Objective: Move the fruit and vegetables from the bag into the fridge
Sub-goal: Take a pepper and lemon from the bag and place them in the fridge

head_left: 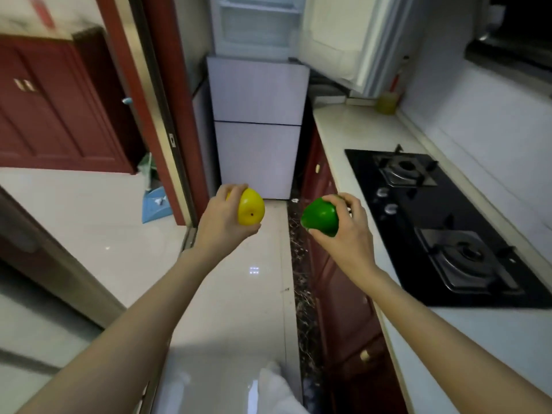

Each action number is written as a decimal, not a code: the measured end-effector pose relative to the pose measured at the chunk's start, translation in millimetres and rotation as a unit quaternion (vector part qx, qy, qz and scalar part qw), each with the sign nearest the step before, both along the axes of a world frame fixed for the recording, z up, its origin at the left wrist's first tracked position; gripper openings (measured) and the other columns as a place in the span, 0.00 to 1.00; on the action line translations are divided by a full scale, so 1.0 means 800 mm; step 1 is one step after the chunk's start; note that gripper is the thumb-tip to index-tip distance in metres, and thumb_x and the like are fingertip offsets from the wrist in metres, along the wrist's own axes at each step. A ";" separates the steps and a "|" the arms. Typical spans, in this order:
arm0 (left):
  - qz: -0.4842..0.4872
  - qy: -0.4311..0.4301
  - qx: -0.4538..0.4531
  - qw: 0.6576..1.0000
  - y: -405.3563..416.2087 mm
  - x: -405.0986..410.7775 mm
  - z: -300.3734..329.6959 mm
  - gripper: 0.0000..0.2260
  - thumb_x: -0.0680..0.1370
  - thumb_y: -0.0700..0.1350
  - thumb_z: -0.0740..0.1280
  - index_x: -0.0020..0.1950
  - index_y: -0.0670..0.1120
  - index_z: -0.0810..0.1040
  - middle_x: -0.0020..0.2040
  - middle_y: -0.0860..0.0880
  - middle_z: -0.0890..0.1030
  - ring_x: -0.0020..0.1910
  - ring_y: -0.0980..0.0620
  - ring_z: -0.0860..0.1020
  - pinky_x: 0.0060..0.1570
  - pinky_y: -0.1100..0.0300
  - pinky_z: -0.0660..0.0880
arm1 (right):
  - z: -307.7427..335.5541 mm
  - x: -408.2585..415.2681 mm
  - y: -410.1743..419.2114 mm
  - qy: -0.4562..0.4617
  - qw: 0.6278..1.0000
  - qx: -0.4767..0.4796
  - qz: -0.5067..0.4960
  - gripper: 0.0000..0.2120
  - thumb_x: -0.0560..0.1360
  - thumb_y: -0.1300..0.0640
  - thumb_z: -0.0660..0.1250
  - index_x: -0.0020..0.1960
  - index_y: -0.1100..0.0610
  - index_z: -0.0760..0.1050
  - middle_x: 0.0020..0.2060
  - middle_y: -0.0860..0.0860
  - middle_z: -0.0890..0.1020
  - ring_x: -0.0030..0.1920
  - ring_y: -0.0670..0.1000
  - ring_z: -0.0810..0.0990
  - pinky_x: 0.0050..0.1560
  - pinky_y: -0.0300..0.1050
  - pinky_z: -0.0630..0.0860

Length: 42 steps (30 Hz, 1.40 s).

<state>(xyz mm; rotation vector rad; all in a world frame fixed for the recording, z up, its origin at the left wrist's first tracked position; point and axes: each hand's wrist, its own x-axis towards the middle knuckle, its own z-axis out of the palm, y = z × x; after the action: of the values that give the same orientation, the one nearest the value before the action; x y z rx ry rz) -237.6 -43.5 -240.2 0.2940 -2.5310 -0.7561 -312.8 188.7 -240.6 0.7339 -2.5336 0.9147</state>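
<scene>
A yellow fruit (251,207) is gripped in the left hand (222,222) and a green one (320,217), perhaps a pepper, in the right hand (349,231); both are held above the floor (233,294), facing the fridge (257,121), whose top door (343,40) is open

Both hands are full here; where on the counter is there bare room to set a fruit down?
Free: the counter between the hob and the far yellow bottle, and the near stretch below the hob. The hob's burners fill the middle.
</scene>
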 end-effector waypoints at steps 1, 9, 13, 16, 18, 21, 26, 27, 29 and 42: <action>0.005 0.000 -0.005 1.000 -0.019 -0.023 0.002 0.35 0.64 0.49 0.77 0.67 0.49 0.67 0.65 0.48 0.69 0.56 0.43 0.73 0.50 0.48 0.75 | 0.002 -0.028 -0.019 0.006 1.000 -0.001 0.008 0.28 0.67 0.47 0.74 0.63 0.47 0.68 0.64 0.47 0.66 0.62 0.49 0.67 0.49 0.42 0.72; 0.053 0.018 -0.023 0.998 -0.141 -0.192 0.045 0.33 0.64 0.49 0.77 0.66 0.49 0.68 0.64 0.47 0.70 0.56 0.42 0.74 0.50 0.51 0.74 | 0.053 -0.247 -0.156 0.034 0.998 -0.013 0.041 0.30 0.65 0.50 0.75 0.64 0.48 0.68 0.64 0.49 0.66 0.62 0.52 0.68 0.49 0.46 0.74; 0.074 0.037 -0.024 0.996 -0.198 -0.265 0.074 0.34 0.64 0.48 0.77 0.67 0.48 0.68 0.64 0.46 0.70 0.56 0.41 0.74 0.51 0.49 0.75 | 0.078 -0.334 -0.214 0.049 0.997 -0.016 0.058 0.29 0.66 0.50 0.75 0.64 0.48 0.68 0.63 0.49 0.67 0.62 0.53 0.68 0.46 0.44 0.73; 0.078 0.041 -0.030 0.996 -0.238 -0.324 0.089 0.34 0.64 0.49 0.77 0.67 0.48 0.68 0.64 0.46 0.70 0.56 0.42 0.74 0.49 0.53 0.74 | 0.092 -0.394 -0.259 0.067 0.995 -0.015 0.072 0.29 0.66 0.50 0.75 0.64 0.49 0.69 0.63 0.50 0.67 0.62 0.53 0.68 0.46 0.43 0.72; 0.075 0.039 -0.038 0.996 -0.265 -0.366 0.097 0.34 0.64 0.50 0.77 0.67 0.49 0.67 0.64 0.47 0.69 0.57 0.42 0.73 0.50 0.52 0.74 | 0.098 -0.433 -0.290 0.077 0.994 -0.014 0.076 0.29 0.66 0.51 0.75 0.64 0.50 0.69 0.63 0.51 0.68 0.62 0.54 0.69 0.47 0.45 0.74; 0.060 0.058 -0.053 0.995 -0.314 -0.427 0.112 0.35 0.64 0.49 0.77 0.67 0.49 0.67 0.64 0.47 0.69 0.56 0.41 0.74 0.52 0.49 0.75 | 0.108 -0.489 -0.341 0.091 0.993 -0.013 0.072 0.29 0.66 0.51 0.75 0.64 0.51 0.69 0.64 0.52 0.68 0.63 0.56 0.68 0.47 0.47 0.76; 0.057 0.091 -0.066 0.992 -0.406 -0.530 0.154 0.34 0.65 0.50 0.76 0.68 0.49 0.67 0.65 0.47 0.69 0.56 0.43 0.74 0.50 0.51 0.75 | 0.150 -0.584 -0.431 0.121 0.990 -0.020 0.064 0.29 0.66 0.52 0.75 0.64 0.51 0.69 0.63 0.51 0.68 0.61 0.54 0.69 0.46 0.47 0.75; 0.056 0.092 -0.065 0.992 -0.423 -0.550 0.163 0.34 0.65 0.50 0.76 0.68 0.49 0.67 0.65 0.48 0.69 0.56 0.43 0.74 0.50 0.51 0.75 | 0.159 -0.601 -0.447 0.125 0.990 -0.022 0.061 0.29 0.66 0.52 0.75 0.64 0.50 0.69 0.63 0.51 0.67 0.62 0.54 0.69 0.46 0.46 0.75; 0.048 0.096 -0.068 0.992 -0.451 -0.590 0.179 0.34 0.65 0.50 0.76 0.68 0.50 0.66 0.65 0.48 0.69 0.57 0.43 0.74 0.49 0.51 0.74 | 0.175 -0.633 -0.477 0.140 0.989 -0.024 0.052 0.30 0.66 0.52 0.75 0.65 0.50 0.68 0.64 0.51 0.67 0.62 0.54 0.68 0.45 0.45 0.73; 0.017 0.110 -0.081 0.990 -0.565 -0.871 0.213 0.35 0.65 0.49 0.76 0.69 0.48 0.66 0.65 0.45 0.69 0.57 0.41 0.73 0.51 0.49 0.74 | 0.228 -0.897 -0.589 0.165 0.986 -0.021 0.018 0.30 0.67 0.52 0.75 0.65 0.51 0.68 0.65 0.52 0.66 0.62 0.55 0.70 0.45 0.45 0.73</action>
<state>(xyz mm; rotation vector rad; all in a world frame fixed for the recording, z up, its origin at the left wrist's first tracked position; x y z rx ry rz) -934.0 -495.7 -69.7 0.1862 -2.3547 -0.5340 -1030.8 -282.2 -58.1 0.8449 -2.2108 0.7824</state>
